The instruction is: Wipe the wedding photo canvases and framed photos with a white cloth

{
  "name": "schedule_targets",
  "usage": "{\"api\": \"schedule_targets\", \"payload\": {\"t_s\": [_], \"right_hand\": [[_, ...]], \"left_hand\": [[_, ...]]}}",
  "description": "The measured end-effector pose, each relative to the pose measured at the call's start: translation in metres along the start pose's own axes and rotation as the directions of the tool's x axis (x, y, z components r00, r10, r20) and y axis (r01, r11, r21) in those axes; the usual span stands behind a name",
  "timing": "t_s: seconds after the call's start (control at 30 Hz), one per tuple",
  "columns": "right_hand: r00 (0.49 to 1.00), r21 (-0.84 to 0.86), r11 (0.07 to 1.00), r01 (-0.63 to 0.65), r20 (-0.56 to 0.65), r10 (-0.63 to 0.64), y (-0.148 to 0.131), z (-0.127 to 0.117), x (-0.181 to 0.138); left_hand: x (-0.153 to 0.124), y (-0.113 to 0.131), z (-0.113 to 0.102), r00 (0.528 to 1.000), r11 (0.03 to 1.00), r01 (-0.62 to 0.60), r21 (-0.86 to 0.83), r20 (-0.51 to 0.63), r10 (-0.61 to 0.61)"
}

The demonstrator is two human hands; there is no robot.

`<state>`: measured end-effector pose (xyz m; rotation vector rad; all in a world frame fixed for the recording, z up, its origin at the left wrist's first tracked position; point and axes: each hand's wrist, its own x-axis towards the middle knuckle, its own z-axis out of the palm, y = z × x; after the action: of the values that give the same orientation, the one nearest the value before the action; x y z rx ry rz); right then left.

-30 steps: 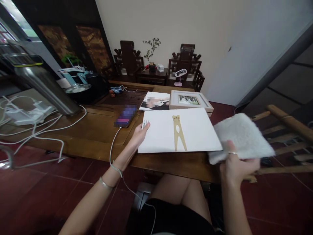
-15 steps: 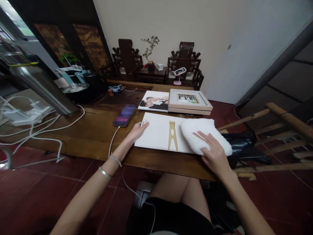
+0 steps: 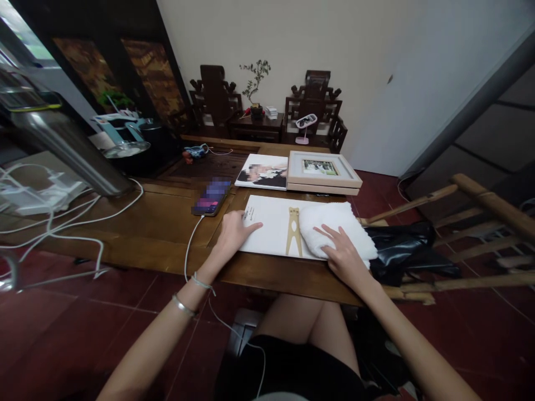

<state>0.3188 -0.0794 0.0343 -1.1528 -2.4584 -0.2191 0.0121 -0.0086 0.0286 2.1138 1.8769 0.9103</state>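
Observation:
A white panel (image 3: 270,220) lies flat near the table's front edge, with small print at its left end. On it is a gold cat-shaped piece (image 3: 293,231) with two long legs. My left hand (image 3: 233,234) grips the panel's left edge, thumb stretched over the top and fingers at the side. A folded fluffy white towel (image 3: 355,228) covers the panel's right end. My right hand (image 3: 343,255) holds the towel from its near side, fingers spread over it. The panel's right edge is hidden under the towel.
Behind the panel lie a photo print (image 3: 267,171) and a framed picture (image 3: 326,174). A phone (image 3: 212,196) on a cable is at left. Farther left are a steel flask (image 3: 71,145) and tangled white chargers (image 3: 39,192). A wooden chair (image 3: 493,211) with a black bag (image 3: 405,248) stands right.
My right hand has slid left with the towel, closer to the gold piece. My left hand has turned, its thumb now reaching farther over the panel. The panel has shifted slightly.

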Motion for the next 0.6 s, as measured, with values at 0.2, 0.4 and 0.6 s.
{"api": "schedule_targets", "payload": {"t_s": [0.2,0.4,0.6], "right_hand": [[1.0,-0.013,1.0,0.011,0.022,-0.011,0.0,-0.001,0.0],[0.979,-0.045,0.996,-0.073,0.189,0.08,0.018,-0.004,0.019],[0.952,-0.086,0.985,-0.149,0.255,0.166,0.045,-0.005,0.065]], "left_hand": [[-0.005,-0.006,0.008,0.993,0.993,-0.117,0.005,0.006,0.117],[-0.009,-0.014,0.017,0.941,0.949,-0.273,-0.156,0.16,0.297],[-0.007,-0.018,0.017,0.933,0.936,-0.272,-0.222,0.177,0.313]]}}
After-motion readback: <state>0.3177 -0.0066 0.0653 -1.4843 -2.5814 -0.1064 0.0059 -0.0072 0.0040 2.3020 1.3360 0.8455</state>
